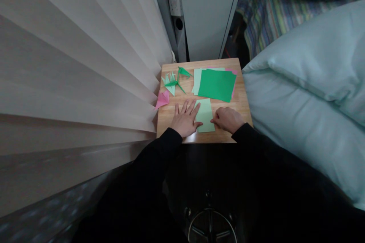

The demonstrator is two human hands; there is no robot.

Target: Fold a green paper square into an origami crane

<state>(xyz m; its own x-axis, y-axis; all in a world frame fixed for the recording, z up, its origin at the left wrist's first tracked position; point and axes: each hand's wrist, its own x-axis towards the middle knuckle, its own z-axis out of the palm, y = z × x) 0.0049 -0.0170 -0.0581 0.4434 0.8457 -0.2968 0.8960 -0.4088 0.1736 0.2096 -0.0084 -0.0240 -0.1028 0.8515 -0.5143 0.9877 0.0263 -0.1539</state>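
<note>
A light green folded paper (205,114) lies near the front of a small wooden table (242,100). My left hand (186,118) rests flat with fingers spread, its fingertips and thumb on the paper's left edge. My right hand (229,119) is curled, pinching the paper's lower right edge. Behind lies a stack of square sheets, dark green (216,84) on top, with light green and pink sheets showing under it. Folded green paper figures (174,80) sit at the back left and a pink folded piece (162,99) hangs over the left edge.
A pleated beige curtain (80,68) runs along the left. A pale blue pillow (308,95) and striped bedding (273,7) lie at the right. A grey cabinet (207,11) stands behind the table. A stool base (212,226) shows below.
</note>
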